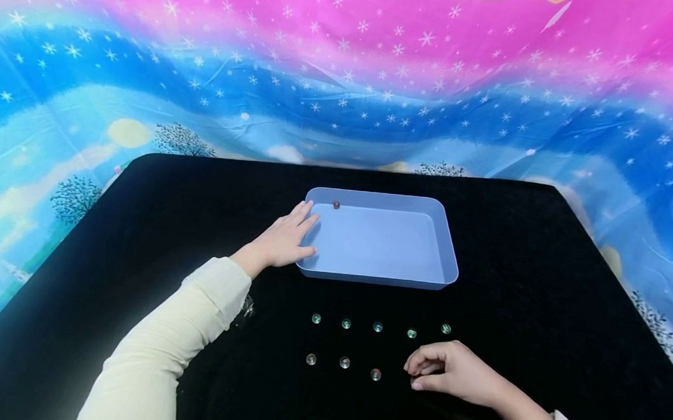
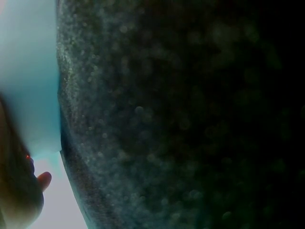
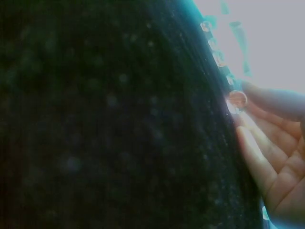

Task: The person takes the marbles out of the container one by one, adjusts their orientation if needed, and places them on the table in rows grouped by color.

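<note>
A shallow blue-grey tray point(image 1: 378, 281) stands on the black cloth, with one reddish-brown marble point(image 1: 337, 205) near its far left corner. My left hand point(image 1: 282, 237) lies on the tray's left rim, fingers spread and thumb over the near corner. Low over the cloth, my right hand point(image 1: 458, 373) has its fingers curled and pinches a clear marble point(image 3: 237, 98) between thumb and fingertips; in the head view the fingers mostly hide it. Just left of that hand, a clear marble with a red tint point(image 1: 375, 375) lies on the cloth.
Several glass marbles point(image 1: 378, 327) lie spaced out in a row between the tray and my right hand. Two more, a left one point(image 1: 311, 359) and a right one point(image 1: 344, 362), continue the nearer row. A patterned pink and blue curtain point(image 1: 343, 77) hangs behind the table.
</note>
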`<state>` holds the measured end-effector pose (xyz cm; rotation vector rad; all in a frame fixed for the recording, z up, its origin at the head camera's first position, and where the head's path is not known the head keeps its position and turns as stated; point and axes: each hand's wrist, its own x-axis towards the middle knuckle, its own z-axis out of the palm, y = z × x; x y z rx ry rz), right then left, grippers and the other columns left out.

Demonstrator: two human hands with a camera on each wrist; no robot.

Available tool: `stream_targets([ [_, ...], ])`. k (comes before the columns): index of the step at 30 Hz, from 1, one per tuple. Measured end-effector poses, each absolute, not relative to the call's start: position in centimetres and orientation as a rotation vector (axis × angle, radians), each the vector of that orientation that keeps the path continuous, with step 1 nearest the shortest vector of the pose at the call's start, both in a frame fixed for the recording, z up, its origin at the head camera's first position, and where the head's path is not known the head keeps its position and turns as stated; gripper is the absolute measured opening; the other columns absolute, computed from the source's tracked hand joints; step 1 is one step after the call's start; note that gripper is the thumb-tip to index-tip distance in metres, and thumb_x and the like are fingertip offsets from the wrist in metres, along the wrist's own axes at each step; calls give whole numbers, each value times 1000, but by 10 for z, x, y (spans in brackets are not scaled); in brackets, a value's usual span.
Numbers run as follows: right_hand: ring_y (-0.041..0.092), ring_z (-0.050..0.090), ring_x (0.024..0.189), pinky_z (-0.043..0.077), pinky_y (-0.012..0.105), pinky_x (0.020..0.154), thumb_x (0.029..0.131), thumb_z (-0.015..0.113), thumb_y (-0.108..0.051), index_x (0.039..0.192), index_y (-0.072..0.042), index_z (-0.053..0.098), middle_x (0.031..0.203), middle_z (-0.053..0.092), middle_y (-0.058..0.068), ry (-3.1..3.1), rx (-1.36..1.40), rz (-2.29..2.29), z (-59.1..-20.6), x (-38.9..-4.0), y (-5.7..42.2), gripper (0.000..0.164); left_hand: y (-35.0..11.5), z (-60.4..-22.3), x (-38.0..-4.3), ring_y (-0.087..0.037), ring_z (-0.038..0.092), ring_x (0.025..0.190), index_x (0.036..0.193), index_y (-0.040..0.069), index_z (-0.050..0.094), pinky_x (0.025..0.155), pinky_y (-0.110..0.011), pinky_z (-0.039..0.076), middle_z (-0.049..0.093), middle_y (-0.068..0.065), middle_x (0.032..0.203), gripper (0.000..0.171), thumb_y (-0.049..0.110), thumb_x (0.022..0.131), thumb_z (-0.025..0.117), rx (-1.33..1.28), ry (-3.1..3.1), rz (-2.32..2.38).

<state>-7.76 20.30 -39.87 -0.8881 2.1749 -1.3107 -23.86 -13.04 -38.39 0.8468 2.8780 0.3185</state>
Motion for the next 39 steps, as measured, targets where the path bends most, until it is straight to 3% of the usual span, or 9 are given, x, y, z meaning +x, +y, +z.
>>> stream_targets([
  [8,15,60,84,48,30,69,81,57,-5,99,8,58,92,63,13,1942,-770,-1495,-398,-80,207,22,-131,-383,-237,-20,-10,129,138,6,17,101,-41,11,-4,-10,144,69,42,85,44,835,2865,342],
  [21,16,58,91,47,29,71,81,55,0,103,7,57,98,59,21,2013,-797,-1570,-384,-91,209,23,-132,-385,-238,-19,-11,128,138,6,18,100,-42,12,-4,-10,144,69,43,85,44,837,2871,352],
  [31,21,59,89,48,30,68,81,55,1,102,7,58,97,58,23,2084,-863,-1583,-370,-111,210,22,-131,-385,-240,-24,-7,129,138,6,18,100,-43,13,-4,-11,143,69,42,85,44,853,2875,348],
  [39,22,59,88,48,29,65,82,55,0,102,5,59,97,62,12,2224,-866,-1534,-351,-128,208,21,-132,-386,-239,-22,-9,129,138,6,18,100,-42,12,-4,-11,143,70,43,85,44,848,2876,348],
])
